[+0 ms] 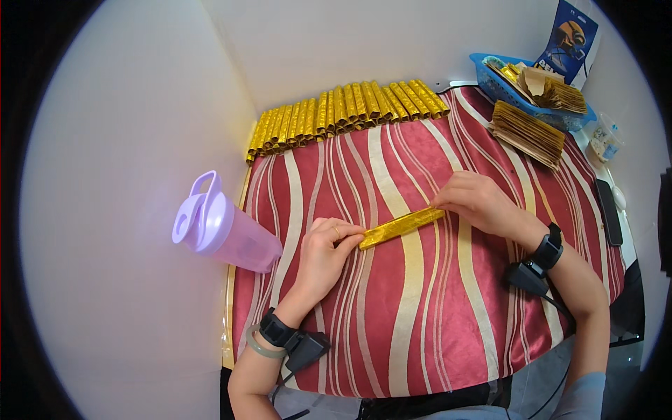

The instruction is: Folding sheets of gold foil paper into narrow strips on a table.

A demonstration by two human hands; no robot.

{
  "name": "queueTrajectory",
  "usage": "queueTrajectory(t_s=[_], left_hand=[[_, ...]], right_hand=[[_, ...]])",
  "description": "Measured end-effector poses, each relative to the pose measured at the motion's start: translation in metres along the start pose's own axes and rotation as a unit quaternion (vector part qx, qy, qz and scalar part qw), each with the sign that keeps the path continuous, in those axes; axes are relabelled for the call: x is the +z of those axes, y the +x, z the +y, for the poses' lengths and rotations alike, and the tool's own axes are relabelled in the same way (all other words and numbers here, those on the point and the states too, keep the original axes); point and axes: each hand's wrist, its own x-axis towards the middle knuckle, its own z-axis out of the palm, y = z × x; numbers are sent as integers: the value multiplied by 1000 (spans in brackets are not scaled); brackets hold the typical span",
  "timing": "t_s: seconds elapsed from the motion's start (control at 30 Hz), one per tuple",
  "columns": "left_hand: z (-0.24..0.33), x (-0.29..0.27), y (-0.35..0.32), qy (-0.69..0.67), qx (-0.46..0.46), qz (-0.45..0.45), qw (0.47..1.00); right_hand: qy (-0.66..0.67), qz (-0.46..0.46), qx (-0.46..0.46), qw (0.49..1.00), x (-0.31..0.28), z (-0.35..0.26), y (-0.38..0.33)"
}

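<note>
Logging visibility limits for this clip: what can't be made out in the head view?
- Ends of the gold foil strip: covered by fingers of the left hand and right hand.
- Contents of the blue basket: folded brown sheets overlap; lower layers hidden.
- Small items at the table's right edge: too small, bent by fisheye.
- Person's elbows: cut off by the lower edge.

Left hand [323,252]: ring on finger, black wrist strap with cabled black box, pale green bangle; right hand [479,203]: same black strap, box, cable; grey-blue sleeve
</note>
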Motion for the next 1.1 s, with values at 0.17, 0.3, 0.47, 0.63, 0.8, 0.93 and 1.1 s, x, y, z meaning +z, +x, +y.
queueTrajectory(t_s=[0.17, 0.3, 0.47, 0.63, 0.8, 0.93, 1.1], left_hand=[[4, -5, 3, 60, 120, 82, 988], [5, -14, 3, 236, 318, 97, 913], [8, -9, 2, 298, 430, -40, 851], [3, -6, 3, 212, 327, -50, 920], [1, -7, 6, 91, 254, -67, 961], [-3, -6, 12, 90, 245, -85, 961], [-2, -1, 18, 84, 227, -110, 964]], right_hand=[[-64, 14, -59, 996, -7, -2, 1], [-177, 5, -167, 970, -12, -2, 1], [-222, -77, -220, 947, -9, 0, -4], [-88, -74, -119, 986, -1, 2, -6], [-84, -85, -100, 988, -2, 2, -7], [-110, -71, -122, 984, 0, 3, -7], [-155, -105, -126, 974, -4, -6, -3]])
